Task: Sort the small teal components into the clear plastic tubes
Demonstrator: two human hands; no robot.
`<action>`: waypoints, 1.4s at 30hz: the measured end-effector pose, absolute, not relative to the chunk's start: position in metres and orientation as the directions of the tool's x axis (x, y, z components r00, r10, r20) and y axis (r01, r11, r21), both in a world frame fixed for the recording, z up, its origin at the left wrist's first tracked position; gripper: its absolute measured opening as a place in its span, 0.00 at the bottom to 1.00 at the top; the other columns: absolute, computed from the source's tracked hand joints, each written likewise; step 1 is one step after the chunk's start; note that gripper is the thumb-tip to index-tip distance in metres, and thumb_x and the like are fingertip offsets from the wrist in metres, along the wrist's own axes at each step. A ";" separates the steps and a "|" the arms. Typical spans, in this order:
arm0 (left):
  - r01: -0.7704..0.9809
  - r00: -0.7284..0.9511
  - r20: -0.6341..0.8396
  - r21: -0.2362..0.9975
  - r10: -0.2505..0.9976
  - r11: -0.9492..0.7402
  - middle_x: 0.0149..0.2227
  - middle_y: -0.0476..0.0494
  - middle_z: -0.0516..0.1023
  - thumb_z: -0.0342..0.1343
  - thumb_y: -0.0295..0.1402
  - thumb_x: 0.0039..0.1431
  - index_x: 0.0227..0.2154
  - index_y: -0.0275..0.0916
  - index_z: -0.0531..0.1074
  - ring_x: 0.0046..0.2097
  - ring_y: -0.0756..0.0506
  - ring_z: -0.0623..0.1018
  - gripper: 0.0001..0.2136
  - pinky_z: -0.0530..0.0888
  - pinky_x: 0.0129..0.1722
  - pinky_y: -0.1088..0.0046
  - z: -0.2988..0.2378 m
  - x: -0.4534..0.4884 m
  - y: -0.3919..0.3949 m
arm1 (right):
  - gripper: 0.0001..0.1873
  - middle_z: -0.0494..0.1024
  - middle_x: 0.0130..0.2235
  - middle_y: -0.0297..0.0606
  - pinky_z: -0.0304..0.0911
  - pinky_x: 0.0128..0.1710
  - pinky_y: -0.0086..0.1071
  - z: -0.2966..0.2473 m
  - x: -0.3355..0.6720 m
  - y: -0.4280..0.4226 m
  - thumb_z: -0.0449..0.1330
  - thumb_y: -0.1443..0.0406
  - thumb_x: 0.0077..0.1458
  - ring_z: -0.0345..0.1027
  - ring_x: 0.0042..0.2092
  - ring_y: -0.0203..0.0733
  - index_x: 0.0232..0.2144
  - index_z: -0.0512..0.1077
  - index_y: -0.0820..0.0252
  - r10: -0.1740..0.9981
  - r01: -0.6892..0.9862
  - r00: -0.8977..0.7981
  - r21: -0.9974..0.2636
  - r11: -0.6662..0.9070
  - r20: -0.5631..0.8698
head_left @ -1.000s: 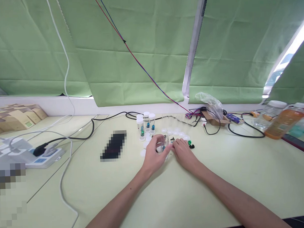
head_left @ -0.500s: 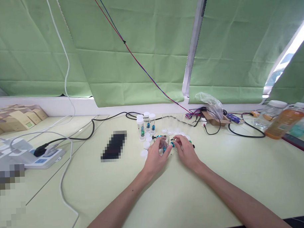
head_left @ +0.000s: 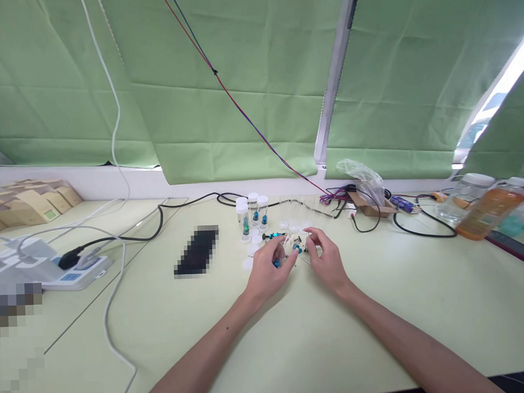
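Note:
My left hand (head_left: pixel 267 271) is curled at the middle of the table, its thumb stretched toward a small blue part (head_left: pixel 297 248). Clear plastic and another blue part (head_left: pixel 276 263) show partly within its curved fingers; the fingers hide most of what is there. My right hand (head_left: pixel 329 260) stays close on the other side, fingers bent inward beside small dark pieces; whatever they pinch is too small to make out. A thin metal rod (head_left: pixel 306 260) lies between the hands. Behind the left hand are a blue-and-black piece (head_left: pixel 272 235) and several white caps (head_left: pixel 255 239).
Capped clear tubes (head_left: pixel 244 224) with blue and green parts stand behind the hands. Further clear tubes (head_left: pixel 309 205) stand to their right. A pixelated dark object (head_left: pixel 197 252) lies left. Cables and a power strip (head_left: pixel 82 277) are far left; bottles (head_left: pixel 490 210) and a cardboard box (head_left: pixel 371 204) stand right.
My right hand has shifted slightly right and away from the left hand, uncovering small parts between them. The left hand stays nearly in place, with the clear plastic now less visible.

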State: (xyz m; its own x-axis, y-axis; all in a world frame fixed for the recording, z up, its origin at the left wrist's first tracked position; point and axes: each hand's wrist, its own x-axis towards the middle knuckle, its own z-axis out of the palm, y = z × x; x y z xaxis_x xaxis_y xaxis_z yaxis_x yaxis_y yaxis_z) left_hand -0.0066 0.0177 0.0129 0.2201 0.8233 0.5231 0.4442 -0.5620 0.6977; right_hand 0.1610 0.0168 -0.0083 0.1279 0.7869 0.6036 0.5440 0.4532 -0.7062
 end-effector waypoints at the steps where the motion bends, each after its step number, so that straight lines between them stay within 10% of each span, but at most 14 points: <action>1: 0.451 0.231 0.518 0.693 0.824 -0.562 0.24 0.53 0.65 0.55 0.41 0.59 0.43 0.37 0.70 0.26 0.51 0.65 0.14 0.64 0.28 0.75 0.013 -0.006 0.017 | 0.13 0.73 0.33 0.36 0.65 0.40 0.35 -0.008 0.161 0.016 0.51 0.62 0.63 0.67 0.35 0.40 0.47 0.68 0.59 0.779 0.536 0.140 -0.708 0.459 0.611; 14: 0.496 0.323 0.521 0.618 0.790 -0.610 0.23 0.51 0.66 0.54 0.42 0.59 0.42 0.37 0.72 0.26 0.51 0.64 0.15 0.63 0.28 0.74 0.007 -0.007 0.019 | 0.08 0.76 0.39 0.42 0.69 0.39 0.36 -0.005 0.158 0.010 0.56 0.63 0.61 0.71 0.38 0.41 0.42 0.70 0.58 0.565 0.490 0.316 -0.641 0.590 0.762; 42: 0.490 0.342 0.523 0.610 0.781 -0.623 0.25 0.50 0.69 0.54 0.40 0.58 0.44 0.37 0.72 0.27 0.50 0.67 0.15 0.65 0.28 0.74 0.005 -0.007 0.020 | 0.07 0.75 0.34 0.39 0.68 0.36 0.38 0.000 0.159 0.011 0.57 0.67 0.61 0.69 0.37 0.42 0.35 0.76 0.55 0.562 0.517 0.074 -0.513 0.685 0.824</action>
State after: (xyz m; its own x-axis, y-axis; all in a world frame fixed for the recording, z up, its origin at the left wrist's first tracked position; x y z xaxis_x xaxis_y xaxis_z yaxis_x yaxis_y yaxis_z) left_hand -0.0066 0.0197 0.0051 0.3417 0.7812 0.5225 0.4899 -0.6225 0.6103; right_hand 0.1590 0.0108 0.0004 0.0742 0.5617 0.8240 0.5170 0.6849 -0.5135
